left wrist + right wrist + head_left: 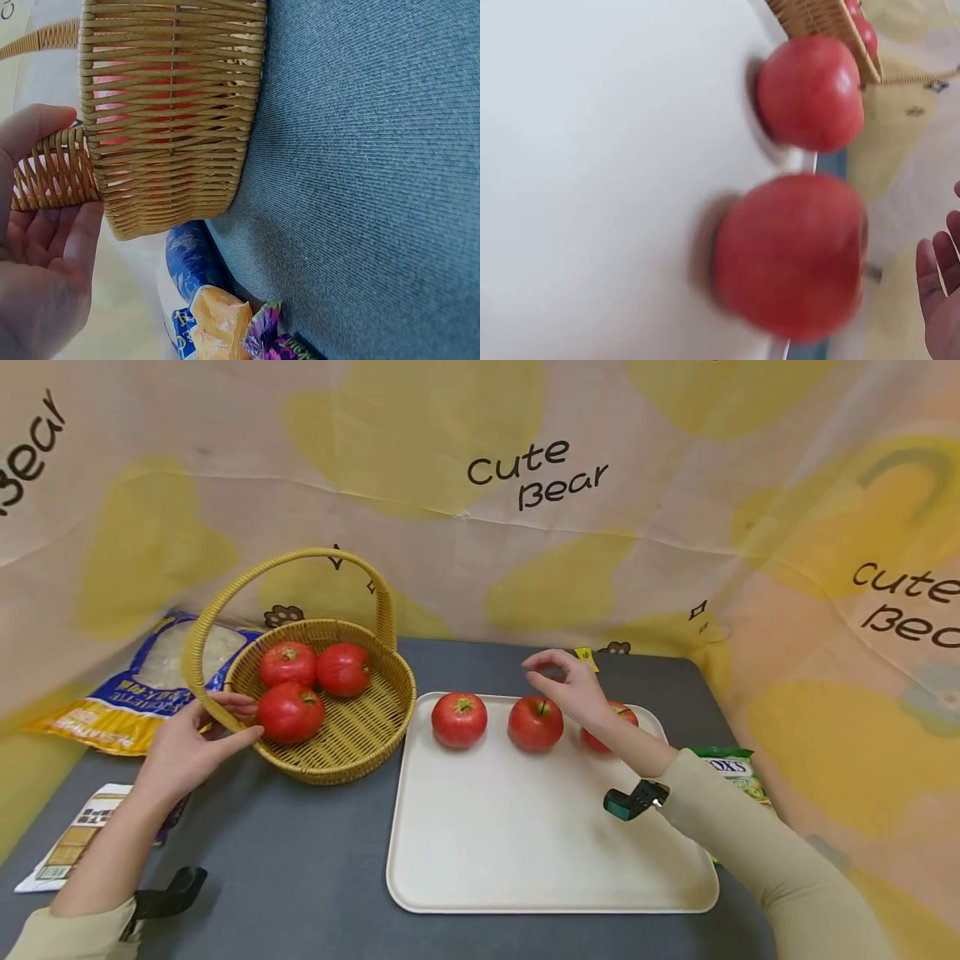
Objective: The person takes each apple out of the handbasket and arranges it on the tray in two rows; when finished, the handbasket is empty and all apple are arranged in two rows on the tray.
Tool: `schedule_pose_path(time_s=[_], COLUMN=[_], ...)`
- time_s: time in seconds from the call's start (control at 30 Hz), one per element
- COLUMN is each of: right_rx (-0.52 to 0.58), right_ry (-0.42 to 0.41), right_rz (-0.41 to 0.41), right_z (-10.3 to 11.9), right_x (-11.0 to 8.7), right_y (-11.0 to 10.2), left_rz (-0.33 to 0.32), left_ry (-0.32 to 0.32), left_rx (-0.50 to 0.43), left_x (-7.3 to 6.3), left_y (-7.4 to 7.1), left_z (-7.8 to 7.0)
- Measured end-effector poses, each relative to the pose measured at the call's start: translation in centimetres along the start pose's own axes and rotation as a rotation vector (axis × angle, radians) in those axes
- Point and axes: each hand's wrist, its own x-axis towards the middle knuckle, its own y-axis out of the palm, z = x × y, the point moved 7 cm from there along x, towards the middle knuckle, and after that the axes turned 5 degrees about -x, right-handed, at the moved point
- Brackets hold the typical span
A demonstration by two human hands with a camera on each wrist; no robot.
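My left hand [182, 748] holds the woven basket [333, 772] at the foot of its handle [52, 172]. In the left wrist view the thumb lies on one side of that handle and the fingers on the other. Several red apples are in view; three of them, one being the front apple [291, 713], sit in the basket's left half. My right hand [576, 692] hovers over the back of the white tray [525, 835], fingers loosely bent with nothing in them. Below it stand a middle apple [536, 723], a left apple [459, 720] and a right apple [619, 718] partly hidden by the wrist.
A blue and yellow bag [142, 693] leans behind the basket on the left. Nearer lies a white and brown packet [82, 835], partly covered by the left forearm. A green packet [738, 772] sits right of the tray. A printed cloth [450, 527] hangs behind the grey table [292, 877].
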Motion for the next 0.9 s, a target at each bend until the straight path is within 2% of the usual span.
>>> schedule_pose_path(time_s=[0.27,0.53,0.73,0.9], right_rx=[0.060,0.038,-0.103,-0.202], right_ry=[-0.130,-0.208,-0.261,-0.211], right_rz=[0.169,0.334,0.365,0.359], right_z=[5.5,10.6,12.8,13.2], right_x=[3.1,5.5,7.5,9.1], right_y=[7.1,13.8,17.8,19.9], left_rz=[0.009,0.011,0.019,0.011], left_ry=[-0.026,-0.035,-0.048,-0.036], left_rx=[0.009,0.004,0.010,0.009], left_x=[0.0,0.0,-0.1,-0.1], left_y=[-0.1,0.1,0.1,0.1], left_z=[0.3,0.0,0.1,0.1])
